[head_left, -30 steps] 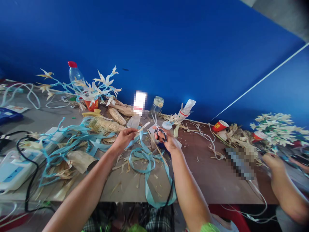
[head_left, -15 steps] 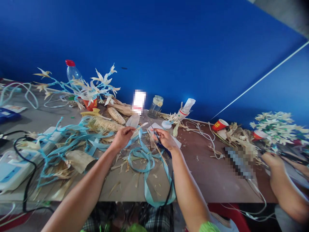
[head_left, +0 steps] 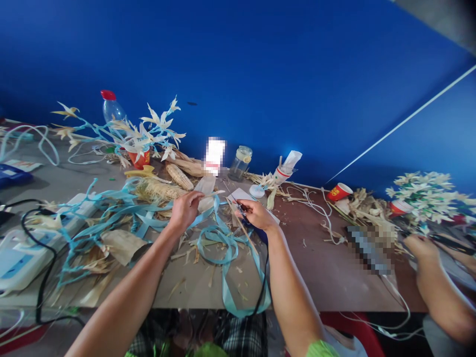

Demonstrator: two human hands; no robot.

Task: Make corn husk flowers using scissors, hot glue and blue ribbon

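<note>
My left hand (head_left: 186, 210) is closed, thumb and fingers pinching a narrow pale strip of corn husk (head_left: 214, 193) that points right. Across from it, my right hand (head_left: 254, 214) grips a slim dark tool (head_left: 242, 210) with a long thin metal tip slanting up and left. I cannot make out its exact kind. The husk strip lies close to that tip; contact is unclear. Light blue ribbon (head_left: 217, 260) loops over the table below both hands. Beneath my right hand a navy blue object is mostly hidden, and a black cord (head_left: 265, 277) runs down by my forearm.
Husk flowers on blue stems (head_left: 137, 131) stand in a red cup (head_left: 139, 158). Dried corn cobs (head_left: 179, 177), a lidded jar (head_left: 240, 163) and a bright screen (head_left: 214, 156) sit behind my hands. A white power strip (head_left: 29, 260) lies left. A co-worker's hand (head_left: 420, 248) works at right.
My left hand has drawn slightly left, toward me, with the husk strip, widening the space between my hands. My right hand keeps almost the same place and grip.
</note>
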